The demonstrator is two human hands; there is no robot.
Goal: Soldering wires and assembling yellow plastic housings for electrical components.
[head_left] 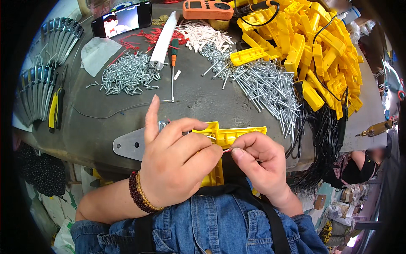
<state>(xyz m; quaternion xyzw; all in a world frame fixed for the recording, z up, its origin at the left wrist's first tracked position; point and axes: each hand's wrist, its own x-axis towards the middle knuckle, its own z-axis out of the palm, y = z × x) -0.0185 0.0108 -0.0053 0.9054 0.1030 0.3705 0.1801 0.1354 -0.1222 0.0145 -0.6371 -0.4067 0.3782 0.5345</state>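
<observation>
The yellow plastic part [228,136] sits at the near table [198,99] edge, centre, held above the lap. It looks light, stiff and smooth, w/ ribs giving grip; best taken by its flat body, away from the thin wire [211,136]. Left hand [175,163] is clenched over the part's left end, index finger raised. Right hand [260,158] pinches a small red-tipped piece at the part's near edge, fingertips [237,152] touching the plastic. A metal plate [129,144] lies just left.
</observation>
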